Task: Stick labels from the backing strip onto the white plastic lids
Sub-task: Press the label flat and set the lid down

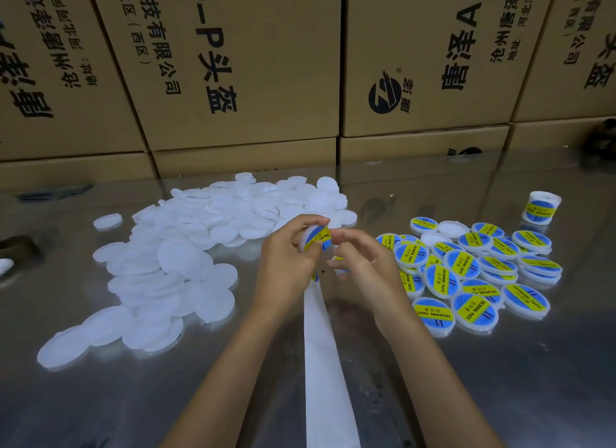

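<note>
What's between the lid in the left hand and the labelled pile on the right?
Only the right hand, which sits beside the held lid on the way to the labelled pile. Nothing else blocks the path; the table strip between them shows only the backing strip, lying flat.

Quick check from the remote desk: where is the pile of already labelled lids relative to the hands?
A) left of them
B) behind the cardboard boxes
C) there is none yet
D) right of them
D: the labelled lids, blue and yellow on top, lie to the right of the right hand, while the plain white lids are heaped on the left.
</note>
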Motion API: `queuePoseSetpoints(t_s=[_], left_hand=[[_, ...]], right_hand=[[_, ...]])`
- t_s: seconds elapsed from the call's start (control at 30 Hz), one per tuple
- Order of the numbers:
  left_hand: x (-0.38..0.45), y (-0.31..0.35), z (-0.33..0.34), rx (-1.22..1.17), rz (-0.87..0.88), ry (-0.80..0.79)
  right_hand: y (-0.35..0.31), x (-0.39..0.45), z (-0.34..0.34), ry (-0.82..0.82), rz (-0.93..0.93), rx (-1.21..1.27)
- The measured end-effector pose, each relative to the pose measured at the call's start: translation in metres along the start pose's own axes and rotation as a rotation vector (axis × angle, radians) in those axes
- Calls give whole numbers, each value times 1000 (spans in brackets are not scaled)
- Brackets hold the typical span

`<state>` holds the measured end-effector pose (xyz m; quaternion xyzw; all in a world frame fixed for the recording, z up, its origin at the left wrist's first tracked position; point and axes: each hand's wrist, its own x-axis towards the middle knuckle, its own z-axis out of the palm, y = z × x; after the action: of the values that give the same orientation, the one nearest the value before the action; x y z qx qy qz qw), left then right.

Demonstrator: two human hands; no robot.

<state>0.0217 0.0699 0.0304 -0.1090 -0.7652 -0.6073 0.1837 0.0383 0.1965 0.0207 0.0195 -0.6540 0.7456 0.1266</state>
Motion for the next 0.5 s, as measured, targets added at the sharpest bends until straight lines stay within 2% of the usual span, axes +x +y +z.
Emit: queuePoseSetpoints(t_s=[0.1,0.2,0.37,0.5], left_hand=[[2,0,-2,-66,-68,-10],[3,5,-4,-208,-153,-33],[4,10,-7,-339,-279,-7],[4,10,-8,-371,-319,11]], right_hand=[[3,0,2,61,-132,-178],[5,-2,4,67,-210,-221],[6,-4,7,23,-258,-252],[10,-5,9,-59,-201,-263]])
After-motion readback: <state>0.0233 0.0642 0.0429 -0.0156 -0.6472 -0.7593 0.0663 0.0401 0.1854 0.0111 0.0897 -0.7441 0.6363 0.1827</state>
